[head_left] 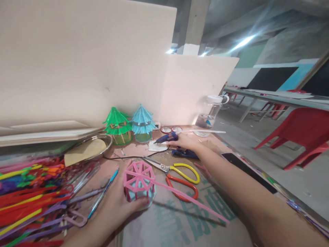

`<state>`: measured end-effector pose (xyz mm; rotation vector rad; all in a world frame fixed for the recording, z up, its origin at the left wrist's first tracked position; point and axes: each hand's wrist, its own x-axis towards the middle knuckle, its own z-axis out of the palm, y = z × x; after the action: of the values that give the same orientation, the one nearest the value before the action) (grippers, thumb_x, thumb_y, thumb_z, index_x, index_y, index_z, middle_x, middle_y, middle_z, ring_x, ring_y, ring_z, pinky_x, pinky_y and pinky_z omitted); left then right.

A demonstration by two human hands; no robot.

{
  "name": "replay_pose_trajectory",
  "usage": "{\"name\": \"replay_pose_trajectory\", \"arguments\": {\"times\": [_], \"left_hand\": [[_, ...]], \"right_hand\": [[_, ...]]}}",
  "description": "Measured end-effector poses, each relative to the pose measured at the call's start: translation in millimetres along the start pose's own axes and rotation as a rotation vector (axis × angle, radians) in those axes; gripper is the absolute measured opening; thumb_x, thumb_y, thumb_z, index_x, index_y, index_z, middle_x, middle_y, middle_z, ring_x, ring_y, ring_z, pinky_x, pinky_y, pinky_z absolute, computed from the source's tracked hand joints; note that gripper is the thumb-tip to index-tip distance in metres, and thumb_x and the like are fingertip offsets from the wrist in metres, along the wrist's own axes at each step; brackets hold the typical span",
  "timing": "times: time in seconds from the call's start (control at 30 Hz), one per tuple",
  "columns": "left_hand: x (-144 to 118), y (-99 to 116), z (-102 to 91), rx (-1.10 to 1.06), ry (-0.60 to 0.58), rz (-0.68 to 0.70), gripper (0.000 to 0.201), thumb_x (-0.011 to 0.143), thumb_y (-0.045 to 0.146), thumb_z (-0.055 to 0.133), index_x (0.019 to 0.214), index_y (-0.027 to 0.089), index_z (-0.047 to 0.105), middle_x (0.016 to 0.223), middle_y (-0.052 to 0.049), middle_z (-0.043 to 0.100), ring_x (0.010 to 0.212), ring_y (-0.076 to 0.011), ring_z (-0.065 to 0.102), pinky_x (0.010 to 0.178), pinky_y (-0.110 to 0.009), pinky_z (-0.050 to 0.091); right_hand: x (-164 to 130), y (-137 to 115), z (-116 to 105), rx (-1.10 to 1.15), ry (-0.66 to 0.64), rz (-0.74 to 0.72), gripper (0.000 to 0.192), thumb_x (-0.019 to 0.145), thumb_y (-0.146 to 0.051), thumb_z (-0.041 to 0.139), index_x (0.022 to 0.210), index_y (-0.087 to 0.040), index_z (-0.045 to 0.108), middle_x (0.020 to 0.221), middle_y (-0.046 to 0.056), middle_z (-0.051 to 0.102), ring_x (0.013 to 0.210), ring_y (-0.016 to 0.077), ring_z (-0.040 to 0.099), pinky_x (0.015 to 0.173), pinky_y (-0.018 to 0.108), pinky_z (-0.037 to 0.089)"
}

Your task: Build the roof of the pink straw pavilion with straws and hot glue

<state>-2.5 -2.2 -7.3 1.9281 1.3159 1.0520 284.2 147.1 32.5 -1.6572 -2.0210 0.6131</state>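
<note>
My left hand [117, 197] is closed around a small pink pavilion frame [138, 176] with a spoked top and a pale blue base. A long pink strip [190, 199] stretches from its top to the lower right. My right hand [187, 142] grips a dark blue hot glue gun [167, 138], its nozzle over a white pad [154, 146]. A pale glue stick [203, 131] projects behind the gun. Under the right hand lies another dark blue tool [183, 153], partly hidden. Scissors [160, 165] with yellow and red handles lie between my hands.
Green [117, 127] and blue [142, 125] roofed models stand at the back beside a metal dish [109, 142]. Colourful strips [28, 202] and a blue pen [102, 193] lie left. A lidded jug [209, 111] and black phone [248, 171] are right. A red chair [295, 133] stands beyond.
</note>
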Motion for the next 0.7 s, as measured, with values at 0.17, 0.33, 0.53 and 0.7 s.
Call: {"name": "replay_pose_trajectory", "arguments": {"times": [0.17,0.33,0.53,0.7], "left_hand": [[1,-5,-0.5,0.011,-0.019,-0.004,0.071,0.070,0.028,0.076,0.135,0.024,0.048,0.131,-0.010,0.063,0.121,-0.0326,0.060,0.104,-0.050,0.046],[3,-5,1.7,-0.017,-0.011,0.030,0.075,0.071,0.027,0.075,0.138,0.024,0.043,0.132,-0.011,0.062,0.124,-0.0310,0.058,0.105,-0.048,0.044],[8,11,2.5,0.052,0.131,0.122,0.065,0.071,0.035,0.073,0.130,0.020,0.049,0.129,-0.014,0.063,0.120,-0.0329,0.060,0.104,-0.050,0.045],[-2,28,6.4,0.045,0.241,0.158,0.063,0.067,0.036,0.077,0.122,0.018,0.055,0.129,-0.015,0.063,0.125,-0.0330,0.057,0.110,-0.050,0.040]], "right_hand": [[-24,5,-19,-0.104,0.028,-0.063,0.023,0.075,-0.022,0.074,0.098,-0.017,0.072,0.094,0.007,0.074,0.083,0.0201,0.066,0.073,0.028,0.048],[-72,-5,-49,-0.220,0.106,-0.060,0.014,0.084,-0.017,0.059,0.084,-0.016,0.073,0.087,0.012,0.073,0.079,0.0232,0.065,0.071,0.031,0.044],[-128,-64,-43,-0.039,0.160,-0.317,0.026,0.093,-0.032,0.050,0.080,-0.017,0.067,0.078,0.002,0.067,0.073,0.0161,0.059,0.066,0.026,0.039],[-148,-90,7,0.119,0.162,-0.390,0.021,0.093,-0.035,0.053,0.081,-0.019,0.059,0.074,-0.001,0.062,0.068,0.0138,0.054,0.064,0.025,0.038]]}}
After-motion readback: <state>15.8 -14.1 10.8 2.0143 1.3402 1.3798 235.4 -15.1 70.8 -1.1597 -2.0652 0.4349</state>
